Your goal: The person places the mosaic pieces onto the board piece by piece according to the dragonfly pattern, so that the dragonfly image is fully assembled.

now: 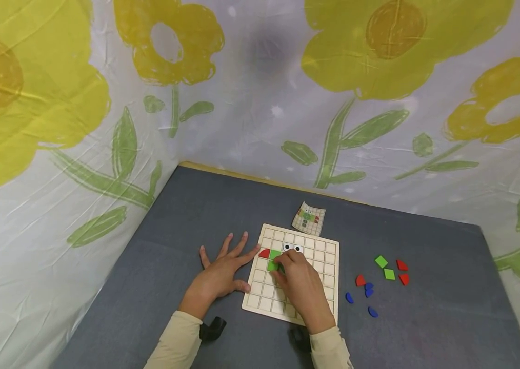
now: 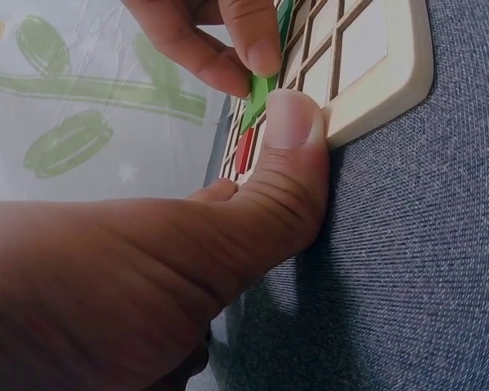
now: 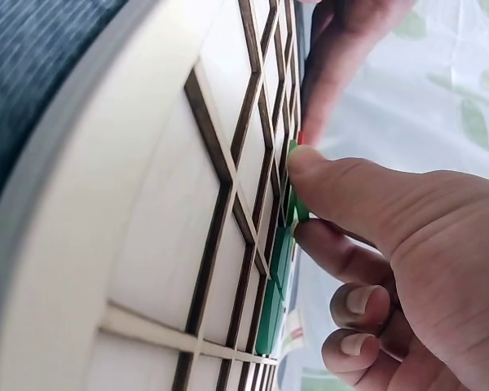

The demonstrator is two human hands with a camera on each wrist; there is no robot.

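My left hand (image 1: pixel 218 275) lies with fingers spread at the left edge of a wooden grid board (image 1: pixel 265 303), its thumb and index fingertip right at the rim. Over the board, my right hand (image 1: pixel 305 287) pinches a light green square tile (image 3: pixel 301 204) between thumb and index finger. A red quarter-circle tile (image 1: pixel 264 253) sits in a cell beside another light green tile (image 1: pixel 276 253). Two eye tiles (image 1: pixel 286 247) are set higher up. Darker green tiles (image 3: pixel 280 254) lie in cells under the right hand, mostly hidden from the head view.
Behind the board lies a small pattern card (image 1: pixel 316 229). To the right are loose green squares (image 1: pixel 389 274), red quarter-circles (image 1: pixel 402 265) and several blue half-circles (image 1: pixel 373 311) on the dark grey table (image 1: pixel 444 318). A flower-print cloth (image 1: pixel 251 102) stands round the table.
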